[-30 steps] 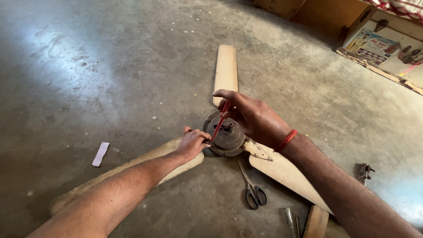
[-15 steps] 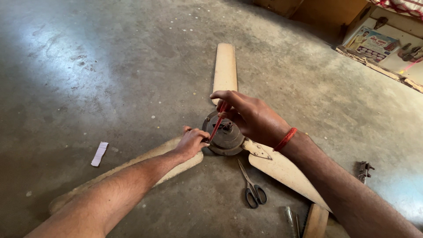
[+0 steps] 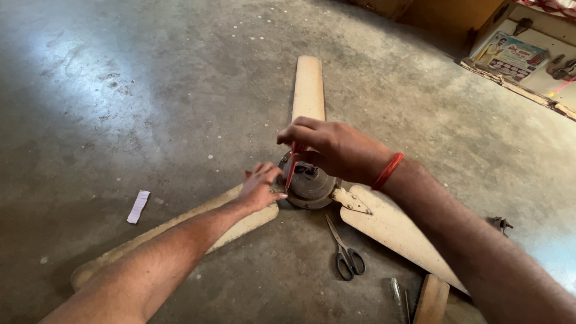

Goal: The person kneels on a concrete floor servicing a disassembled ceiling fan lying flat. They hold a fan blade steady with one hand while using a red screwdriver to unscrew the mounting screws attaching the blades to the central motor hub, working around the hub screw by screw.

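A head-worn camera looks down at a grey concrete floor (image 3: pixel 150 108) where a dusty cream three-bladed ceiling fan (image 3: pixel 309 90) lies flat. Far left, a small white paper scrap (image 3: pixel 138 206) lies well apart from the work. Next comes the left hand (image 3: pixel 261 187), reaching in from the lower left along one blade; its fingers are loosely curled and rest against the left rim of the round, dark metal motor hub (image 3: pixel 312 187) at the fan's centre, touching it rather than closing on anything. Between the two hands runs a thin red wire (image 3: pixel 291 171), its long axis steep and slightly slanted, the lower end pointing down to the hub's left edge just beside the left hand. The right hand (image 3: pixel 330 147) hovers directly above the hub, fingers pinched shut on the wire's upper end; it is the nearer hand to the wire. A red bangle (image 3: pixel 388 171) circles that wrist. Right of the hub, black-handled scissors (image 3: pixel 345 252) lie on the floor, points toward the hub, and a wooden-handled tool (image 3: pixel 429 300) lies near the lower right.
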A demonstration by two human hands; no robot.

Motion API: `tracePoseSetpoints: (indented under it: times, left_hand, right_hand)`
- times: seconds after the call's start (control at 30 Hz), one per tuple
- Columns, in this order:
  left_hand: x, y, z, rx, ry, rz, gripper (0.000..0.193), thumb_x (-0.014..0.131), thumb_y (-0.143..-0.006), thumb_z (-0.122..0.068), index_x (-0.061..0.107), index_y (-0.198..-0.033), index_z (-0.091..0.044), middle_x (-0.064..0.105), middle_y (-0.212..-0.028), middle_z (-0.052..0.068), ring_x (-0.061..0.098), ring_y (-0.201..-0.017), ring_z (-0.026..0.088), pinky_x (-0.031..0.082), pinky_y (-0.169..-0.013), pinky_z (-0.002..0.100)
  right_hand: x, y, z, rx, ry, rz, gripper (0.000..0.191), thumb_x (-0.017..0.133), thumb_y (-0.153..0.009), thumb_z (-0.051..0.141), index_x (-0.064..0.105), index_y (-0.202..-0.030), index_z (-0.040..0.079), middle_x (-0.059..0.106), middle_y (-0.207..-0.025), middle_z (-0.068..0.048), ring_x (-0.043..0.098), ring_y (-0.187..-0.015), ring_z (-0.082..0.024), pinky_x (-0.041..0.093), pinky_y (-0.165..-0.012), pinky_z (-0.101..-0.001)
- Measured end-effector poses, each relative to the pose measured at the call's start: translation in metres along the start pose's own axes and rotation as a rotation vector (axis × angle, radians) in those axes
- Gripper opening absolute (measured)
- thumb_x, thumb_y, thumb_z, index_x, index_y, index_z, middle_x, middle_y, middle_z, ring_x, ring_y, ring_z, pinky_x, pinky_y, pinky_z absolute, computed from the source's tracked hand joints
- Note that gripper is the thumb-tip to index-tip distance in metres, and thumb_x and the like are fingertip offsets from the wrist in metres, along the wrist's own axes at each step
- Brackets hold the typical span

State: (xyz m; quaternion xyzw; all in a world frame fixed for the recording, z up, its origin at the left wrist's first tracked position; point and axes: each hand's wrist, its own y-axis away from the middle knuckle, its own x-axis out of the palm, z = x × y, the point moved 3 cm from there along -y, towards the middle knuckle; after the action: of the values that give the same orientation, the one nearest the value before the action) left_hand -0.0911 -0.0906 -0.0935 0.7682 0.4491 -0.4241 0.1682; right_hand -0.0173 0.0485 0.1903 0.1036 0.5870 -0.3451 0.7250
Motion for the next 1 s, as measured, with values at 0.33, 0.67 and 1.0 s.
tracePoseSetpoints:
  times: [0.33,0.67,1.0]
  left_hand:
    - [-0.004,0.007,0.022,-0.347,-0.116,0.320,0.084,0.084,-0.076,-0.062,0.053,-0.140,-0.018,0.048,-0.145,0.006,0.038,-0.143,0.028,0.017,-0.117,0.070]
    - [-0.002,0.002,0.024,-0.356,-0.109,0.339,0.087,0.084,-0.075,-0.062,0.051,-0.144,-0.020,0.046,-0.148,0.004,0.035,-0.146,0.029,0.014,-0.117,0.072]
    - [-0.002,0.002,0.024,-0.358,-0.109,0.388,0.090,0.081,-0.076,-0.065,0.049,-0.147,-0.020,0.048,-0.146,0.005,0.038,-0.144,0.029,0.018,-0.119,0.067]
  right_hand:
    - [0.018,-0.002,-0.009,0.138,0.155,0.028,0.052,0.069,-0.102,0.023,0.051,-0.151,0.025,0.065,-0.103,-0.007,0.070,-0.082,-0.020,0.067,-0.075,-0.0337]
    - [0.021,0.003,-0.007,0.012,-0.098,-0.193,0.063,0.058,-0.105,0.010,0.030,-0.161,0.015,0.067,-0.130,-0.012,0.075,-0.101,-0.021,0.067,-0.088,-0.0365]
    - [0.041,0.009,-0.012,-0.008,0.031,-0.549,0.057,0.082,-0.095,0.013,0.044,-0.138,0.009,0.072,-0.121,-0.012,0.077,-0.095,-0.022,0.066,-0.079,-0.0365]
